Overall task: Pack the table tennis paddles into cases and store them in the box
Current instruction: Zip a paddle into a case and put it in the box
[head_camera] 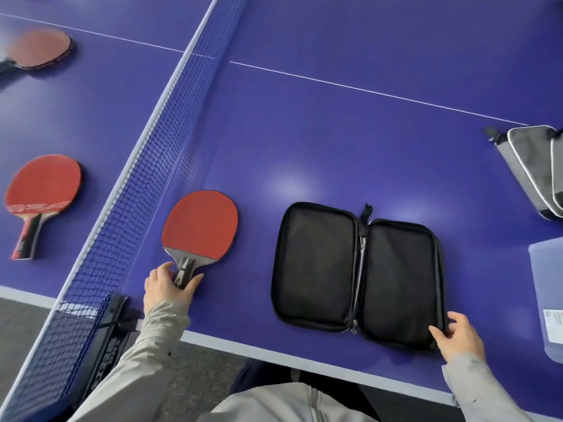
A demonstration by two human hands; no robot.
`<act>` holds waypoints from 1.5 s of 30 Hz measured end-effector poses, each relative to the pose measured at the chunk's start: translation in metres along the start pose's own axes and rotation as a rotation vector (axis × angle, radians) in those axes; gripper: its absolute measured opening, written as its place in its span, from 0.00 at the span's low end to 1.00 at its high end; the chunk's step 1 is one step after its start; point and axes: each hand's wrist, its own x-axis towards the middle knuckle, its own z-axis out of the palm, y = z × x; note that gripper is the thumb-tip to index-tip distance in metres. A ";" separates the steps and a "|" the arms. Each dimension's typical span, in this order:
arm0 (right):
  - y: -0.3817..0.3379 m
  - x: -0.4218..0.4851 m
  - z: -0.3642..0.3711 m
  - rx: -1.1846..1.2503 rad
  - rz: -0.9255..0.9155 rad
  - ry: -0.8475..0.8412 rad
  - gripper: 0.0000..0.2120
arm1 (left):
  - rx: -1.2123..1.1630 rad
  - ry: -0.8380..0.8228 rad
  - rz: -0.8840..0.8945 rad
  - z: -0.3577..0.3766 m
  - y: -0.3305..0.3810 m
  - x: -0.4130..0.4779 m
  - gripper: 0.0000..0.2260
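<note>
Left grip (170, 284): fingers and thumb curled round the handle of the red paddle (199, 225), which lay flat on the counter (335, 132) just beside the net (146, 166).
Right grip (457, 336): pinched the near right corner of the black case (356, 275).
Case position: unzipped, spread flat, right of the paddle and apart from it.

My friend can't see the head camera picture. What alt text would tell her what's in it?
A person's left hand holds the handle of a red paddle beside the net, while the right hand pinches a corner of an open black case on a blue table.
</note>
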 end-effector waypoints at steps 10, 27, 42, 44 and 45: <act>-0.017 -0.007 -0.002 -0.059 0.036 -0.025 0.26 | -0.094 0.030 -0.106 0.009 0.001 0.006 0.18; 0.009 0.008 -0.011 -0.144 -0.165 -0.111 0.25 | -0.188 0.109 -0.116 0.020 0.051 -0.044 0.16; 0.048 0.036 -0.019 -0.390 -0.685 -0.125 0.32 | -0.363 0.048 0.096 0.156 0.233 -0.233 0.13; 0.051 0.037 -0.018 -0.386 -0.711 -0.129 0.32 | -0.346 0.022 0.102 0.176 0.244 -0.250 0.13; 0.052 0.038 -0.018 -0.386 -0.722 -0.127 0.32 | -0.338 0.011 0.095 0.183 0.248 -0.256 0.13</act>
